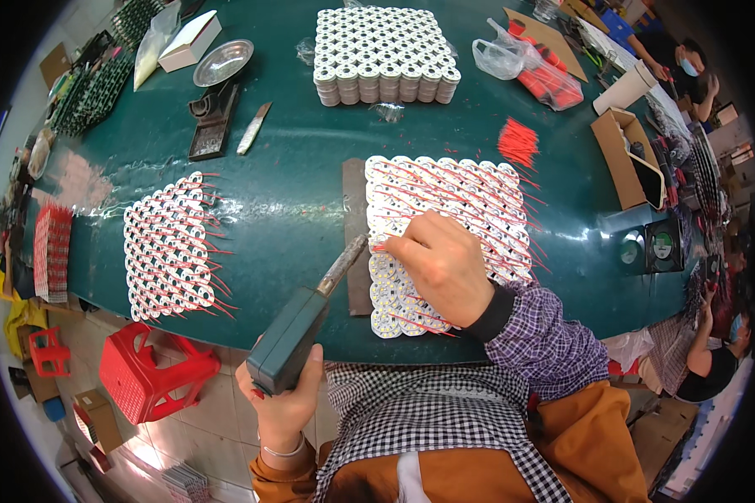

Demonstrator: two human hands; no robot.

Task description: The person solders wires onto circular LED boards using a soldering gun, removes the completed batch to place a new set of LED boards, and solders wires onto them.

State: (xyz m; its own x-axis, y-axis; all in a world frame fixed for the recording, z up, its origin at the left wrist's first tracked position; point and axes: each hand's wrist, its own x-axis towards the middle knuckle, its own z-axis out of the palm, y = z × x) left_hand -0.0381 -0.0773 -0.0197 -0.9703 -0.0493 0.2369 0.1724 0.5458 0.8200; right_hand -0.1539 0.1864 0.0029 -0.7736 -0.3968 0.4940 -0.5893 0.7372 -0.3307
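Observation:
My left hand [283,412] is wrapped round the handle of a dark green soldering gun [290,337]. Its metal tip points up and right, close to my right fingertips. My right hand [445,267] is pinched at the left side of a panel of round white LED boards [387,293]; a bit of red wire [381,246] shows at the fingertips. Many thin red wires lie slanted across that panel and stick out past its right edge. Along the panel's left side runs a flat brown bar [357,281]. My right hand hides part of the panel's middle.
Left lies another wired panel [168,251]; behind stand stacked white round boards [384,63]. A red wire pile [518,141], metal dish [224,63], black tray [213,126] and cardboard box [625,159] are on the green table [285,142]. Red stool [143,373] below; people at right.

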